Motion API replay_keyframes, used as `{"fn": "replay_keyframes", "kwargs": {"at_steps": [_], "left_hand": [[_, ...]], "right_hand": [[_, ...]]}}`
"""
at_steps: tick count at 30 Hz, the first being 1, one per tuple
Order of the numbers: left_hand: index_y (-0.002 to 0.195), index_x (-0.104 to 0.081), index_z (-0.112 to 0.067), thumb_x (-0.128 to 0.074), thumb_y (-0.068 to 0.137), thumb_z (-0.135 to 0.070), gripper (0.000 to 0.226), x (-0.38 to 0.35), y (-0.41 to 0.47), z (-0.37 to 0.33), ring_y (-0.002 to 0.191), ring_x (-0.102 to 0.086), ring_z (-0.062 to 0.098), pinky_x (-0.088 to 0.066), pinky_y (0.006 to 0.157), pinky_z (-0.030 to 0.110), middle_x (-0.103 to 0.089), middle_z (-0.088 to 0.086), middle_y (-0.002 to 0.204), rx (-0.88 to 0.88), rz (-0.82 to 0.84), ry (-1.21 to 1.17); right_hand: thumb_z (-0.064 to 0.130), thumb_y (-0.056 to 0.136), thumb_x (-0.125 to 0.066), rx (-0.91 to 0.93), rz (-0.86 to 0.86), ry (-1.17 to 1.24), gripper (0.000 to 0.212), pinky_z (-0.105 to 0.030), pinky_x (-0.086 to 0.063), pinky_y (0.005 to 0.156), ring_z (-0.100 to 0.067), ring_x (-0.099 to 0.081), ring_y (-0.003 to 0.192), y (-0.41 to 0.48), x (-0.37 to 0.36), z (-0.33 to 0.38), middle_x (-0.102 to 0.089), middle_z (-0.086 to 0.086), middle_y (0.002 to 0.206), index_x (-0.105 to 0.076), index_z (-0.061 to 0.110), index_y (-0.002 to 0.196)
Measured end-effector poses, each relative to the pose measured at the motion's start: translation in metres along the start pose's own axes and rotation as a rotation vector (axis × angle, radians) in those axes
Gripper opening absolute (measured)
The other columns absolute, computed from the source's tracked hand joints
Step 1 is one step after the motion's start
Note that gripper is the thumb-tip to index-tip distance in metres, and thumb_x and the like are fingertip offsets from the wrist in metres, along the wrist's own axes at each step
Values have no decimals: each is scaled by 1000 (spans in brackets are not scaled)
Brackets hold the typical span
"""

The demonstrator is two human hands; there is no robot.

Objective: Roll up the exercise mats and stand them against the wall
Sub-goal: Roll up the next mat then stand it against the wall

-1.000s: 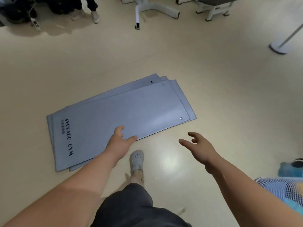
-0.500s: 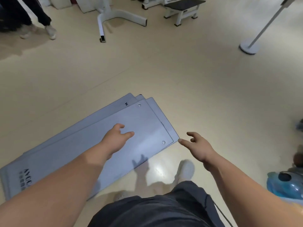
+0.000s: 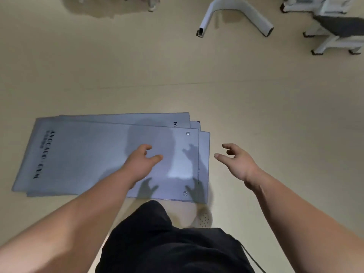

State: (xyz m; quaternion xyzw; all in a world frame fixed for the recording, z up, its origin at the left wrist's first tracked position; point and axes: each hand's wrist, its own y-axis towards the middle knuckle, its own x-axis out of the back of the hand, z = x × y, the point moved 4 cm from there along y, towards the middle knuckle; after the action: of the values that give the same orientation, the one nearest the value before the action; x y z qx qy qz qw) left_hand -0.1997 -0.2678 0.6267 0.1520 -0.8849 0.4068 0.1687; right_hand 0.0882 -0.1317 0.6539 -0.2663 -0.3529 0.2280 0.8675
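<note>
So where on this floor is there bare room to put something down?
Bare floor runs wide between the stacked mats and the white equipment leg, and also right of the mats, past the right hand. It is crowded top right, around the bench.

Three grey exercise mats (image 3: 88, 154) lie flat in one fanned stack at the centre, the top one bearing two metal eyelets (image 3: 188, 133). Two bare hands are out: the left hand (image 3: 140, 161) and the right hand (image 3: 237, 161). One perforated shoe (image 3: 203, 218) shows at 6 o'clock. One white machine base (image 3: 234, 10) sits at 1 o'clock, one bench (image 3: 338, 32) at 2 o'clock.
</note>
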Motion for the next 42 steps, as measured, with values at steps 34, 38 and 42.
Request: {"fn": "replay_keyframes", "kwargs": {"at_steps": [34, 38, 42], "left_hand": [[149, -41, -33, -68, 92, -49, 65, -281, 160, 39, 103, -64, 21, -48, 89, 33, -46, 2, 152, 703, -589, -806], [149, -40, -27, -67, 93, -48, 66, -350, 216, 123, 101, -60, 22, -51, 94, 37, -48, 4, 148, 794, -544, -792], [148, -43, -31, -62, 95, -45, 58, -420, 285, 195, 100, -59, 20, -50, 95, 35, -49, 3, 145, 792, -465, -713]], "right_hand": [[47, 96, -69, 468, 963, -1097, 65, -29, -40, 95, -15, -51, 106, 374, -110, 31, -53, -4, 144, -45, 26, 153], [44, 98, -66, 530, 973, -1222, 66, -30, -42, 98, -20, -56, 112, 420, -170, -44, -54, -7, 143, -42, 23, 156], [45, 98, -65, 609, 971, -1275, 77, -35, -39, 105, -27, -49, 139, 479, -225, -135, -40, -10, 159, -28, 24, 162]]}}
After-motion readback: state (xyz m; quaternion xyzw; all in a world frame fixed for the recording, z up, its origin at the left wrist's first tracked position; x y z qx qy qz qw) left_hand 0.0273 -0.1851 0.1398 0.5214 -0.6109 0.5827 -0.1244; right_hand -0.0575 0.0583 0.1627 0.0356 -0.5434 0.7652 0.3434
